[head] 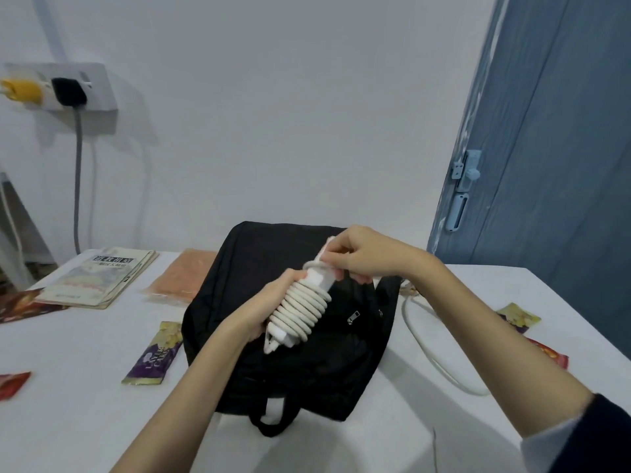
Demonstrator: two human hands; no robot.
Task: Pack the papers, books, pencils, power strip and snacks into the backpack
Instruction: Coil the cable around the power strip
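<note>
Power strip [300, 303] held above backpack [273, 336], long axis running 7 to 1 o'clock; left hand [269, 302] gripping lower end, right hand [355, 257] pinching cord at top.

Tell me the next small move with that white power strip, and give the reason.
Probably keep winding: the left hand grips the white power strip over the black fabric backpack, the right hand pinches its cord at the top, and a loose white cable lies on the table.
</note>
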